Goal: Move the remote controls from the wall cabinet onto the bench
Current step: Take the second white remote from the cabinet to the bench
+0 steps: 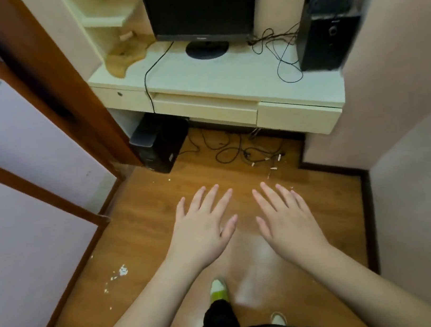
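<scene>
My left hand [203,224] and my right hand [285,216] are held out side by side above the wooden floor, palms down, fingers straight and spread. Both hold nothing. No remote control shows anywhere in the head view. A cream shelf unit [105,18] stands at the back left above the desk; I cannot see a bench.
A cream desk [224,73] with drawers stands ahead, carrying a black monitor [200,4] and a black speaker [325,26] with loose cables. A computer tower [159,143] and tangled cables sit under it. A brown-framed door [42,104] is at the left, a wall at the right.
</scene>
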